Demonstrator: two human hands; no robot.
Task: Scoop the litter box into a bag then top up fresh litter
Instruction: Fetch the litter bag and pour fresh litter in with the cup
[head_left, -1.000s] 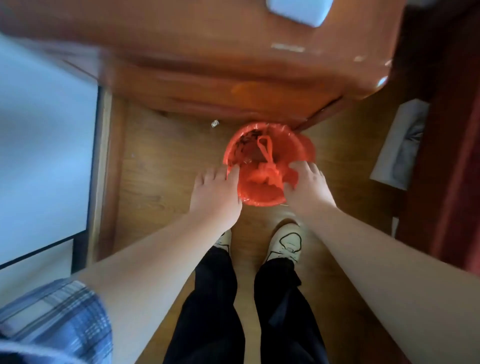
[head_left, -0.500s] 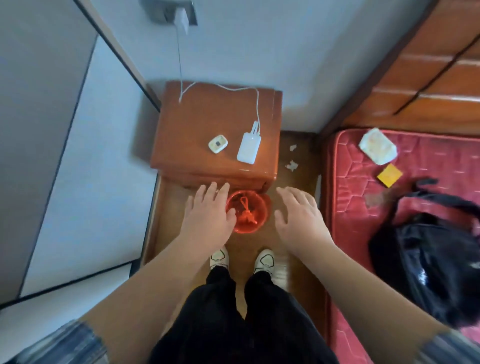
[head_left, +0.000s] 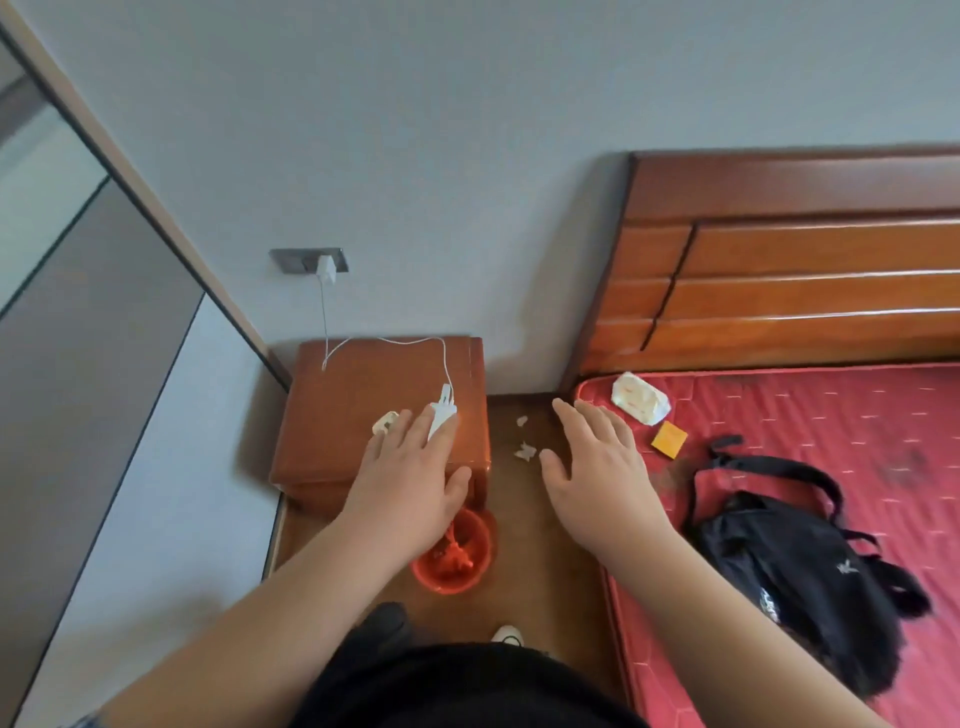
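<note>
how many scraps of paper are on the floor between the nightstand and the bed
2: one scrap nearer the wall, another scrap just below it, beside the right hand. More may be hidden under the hands.

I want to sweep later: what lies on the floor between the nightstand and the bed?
Head view: a few small white scraps on the wood floor between nightstand and bed; otherwise bare.

Glossy wood nightstand (head_left: 337, 415) & headboard (head_left: 779, 270); thin red plastic bag (head_left: 457, 558); quilted cloth mattress (head_left: 831, 415).

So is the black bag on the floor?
No, the black bag lies on the red mattress, not on the wooden floor.
</note>
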